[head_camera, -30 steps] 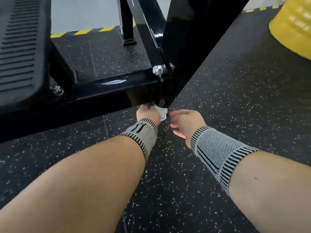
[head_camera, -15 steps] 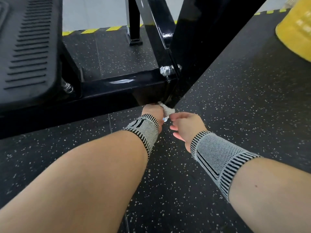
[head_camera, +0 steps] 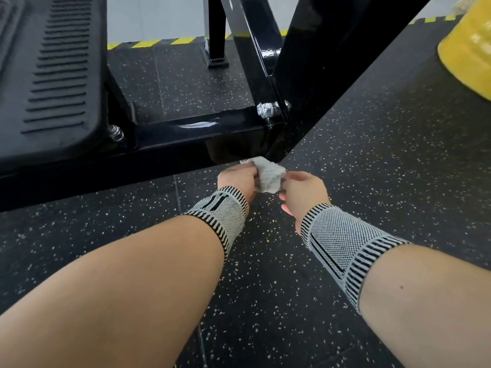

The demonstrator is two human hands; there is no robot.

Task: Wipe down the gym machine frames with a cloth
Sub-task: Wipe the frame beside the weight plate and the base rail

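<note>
Hands: both reach forward and down toward the base of the gym machine, close together, each wrist in a grey knit wrist sleeve with black stripes.
Left hand (head_camera: 237, 179): fingers curled round the cloth, gripping its left side; the knuckles sit just under the lower edge of the frame beam.
Right hand (head_camera: 303, 191): thumb and fingertips pinch the cloth's right edge; the remaining fingers hang loosely curled below.
Cloth (head_camera: 269, 174): small, whitish, bunched into a wad between the two hands, its upper end touching the bottom of the frame beam near the corner joint.
Frame beam (head_camera: 186, 139): glossy black; its long axis runs left to right, rising slightly toward the right, where it meets a slanted upright at a silver bolt (head_camera: 267, 109).
Foot plate (head_camera: 53, 75): dark, ribbed, upper left.
Floor (head_camera: 372, 155): black rubber, speckled white, with yellow-black tape along its far edge.
Yellow object (head_camera: 470, 46): upper right, cut off by the picture's edge.
</note>
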